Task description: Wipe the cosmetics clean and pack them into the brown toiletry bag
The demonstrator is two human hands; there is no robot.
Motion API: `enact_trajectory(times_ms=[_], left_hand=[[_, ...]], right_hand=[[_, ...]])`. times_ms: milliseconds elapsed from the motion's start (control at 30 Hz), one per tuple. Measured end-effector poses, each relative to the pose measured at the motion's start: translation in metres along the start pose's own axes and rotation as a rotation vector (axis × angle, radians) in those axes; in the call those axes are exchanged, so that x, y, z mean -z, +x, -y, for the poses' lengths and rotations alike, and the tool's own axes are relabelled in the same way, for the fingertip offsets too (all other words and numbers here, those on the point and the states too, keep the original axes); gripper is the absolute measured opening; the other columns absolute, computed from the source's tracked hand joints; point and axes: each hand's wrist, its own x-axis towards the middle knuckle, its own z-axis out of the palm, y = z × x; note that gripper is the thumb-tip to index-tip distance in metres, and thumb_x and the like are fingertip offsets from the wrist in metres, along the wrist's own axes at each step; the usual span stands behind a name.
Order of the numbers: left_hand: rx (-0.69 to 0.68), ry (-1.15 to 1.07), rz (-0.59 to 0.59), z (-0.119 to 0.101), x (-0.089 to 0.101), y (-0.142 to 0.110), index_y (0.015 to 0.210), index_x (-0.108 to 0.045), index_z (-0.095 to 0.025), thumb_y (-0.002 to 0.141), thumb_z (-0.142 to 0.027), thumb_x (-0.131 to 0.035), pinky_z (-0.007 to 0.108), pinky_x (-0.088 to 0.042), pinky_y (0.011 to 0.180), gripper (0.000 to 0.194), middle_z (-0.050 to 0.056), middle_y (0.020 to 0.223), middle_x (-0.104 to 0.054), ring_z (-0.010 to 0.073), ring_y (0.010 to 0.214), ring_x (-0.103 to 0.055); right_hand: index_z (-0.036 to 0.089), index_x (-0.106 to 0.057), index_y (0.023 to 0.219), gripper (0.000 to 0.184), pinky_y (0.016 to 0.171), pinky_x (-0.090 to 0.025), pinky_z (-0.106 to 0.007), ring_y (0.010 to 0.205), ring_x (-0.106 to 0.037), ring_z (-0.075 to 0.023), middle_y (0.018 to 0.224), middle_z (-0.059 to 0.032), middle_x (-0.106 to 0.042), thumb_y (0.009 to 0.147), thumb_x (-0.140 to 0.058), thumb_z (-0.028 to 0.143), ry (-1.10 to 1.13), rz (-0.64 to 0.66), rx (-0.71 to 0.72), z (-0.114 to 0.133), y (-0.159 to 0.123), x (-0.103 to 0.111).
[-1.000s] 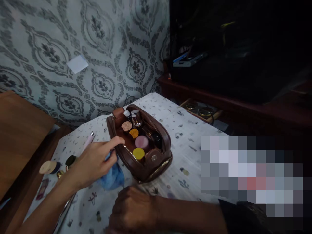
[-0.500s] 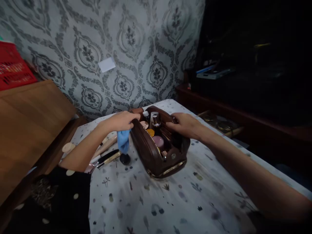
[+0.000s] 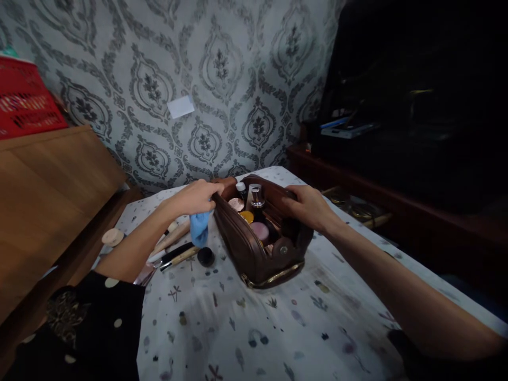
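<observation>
A brown leather makeup bag (image 3: pixel 238 243) stands unzipped on the patterned tablecloth (image 3: pixel 222 323). My left hand (image 3: pixel 197 197) grips the upper left edge of the bag, and a blue cloth (image 3: pixel 199 228) hangs beneath that hand. On the opposite side, my right hand (image 3: pixel 307 206) is closed on the right rim, holding the mouth wide. Inside are a silver-topped bottle (image 3: pixel 257 197), a white-capped bottle (image 3: pixel 241 187), a yellow round container (image 3: pixel 246 216) and a pink round container (image 3: pixel 260 231). Deeper contents are in shadow.
Makeup brushes (image 3: pixel 180 256) and a small black round item (image 3: pixel 205 256) lie left of the bag. A beige round item (image 3: pixel 112 236) sits by my left forearm. A wooden cabinet (image 3: pixel 55 185) with a red basket (image 3: pixel 29 100) borders the left; a dark shelf (image 3: pixel 345 174) borders the right.
The mouth of the bag is spread a little wider, with my right hand slightly farther right. The view has shifted slightly. Both hands keep hold of the bag.
</observation>
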Motion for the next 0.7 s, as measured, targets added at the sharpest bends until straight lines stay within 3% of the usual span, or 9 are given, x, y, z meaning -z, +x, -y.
enact_trajectory(times_ms=[300,700], left_hand=[[0.035,0.003,-0.001,-0.002,0.013,-0.008,0.086,-0.059,-0.021,0.072,-0.013,-0.05,0.025,-0.036,0.063,0.019,-0.002,0.07,-0.064,0.017,0.066,-0.058],[0.063,0.0,0.015,-0.001,0.006,-0.019,0.085,-0.058,-0.023,0.074,-0.014,-0.049,0.024,-0.033,0.061,0.017,-0.004,0.067,-0.058,0.0147,0.062,-0.054]], right_hand=[[0.014,-0.068,0.079,0.021,0.059,-0.035,-0.026,0.068,-0.057,-0.0175,0.071,-0.0052,-0.066,0.08,-0.048,0.02,0.127,0.002,-0.004,0.005,0.0,-0.006],[0.013,-0.072,0.091,0.025,0.064,-0.038,-0.027,0.075,-0.062,-0.0199,0.08,-0.0076,-0.071,0.087,-0.048,0.021,0.131,-0.023,-0.006,0.011,-0.008,-0.008]])
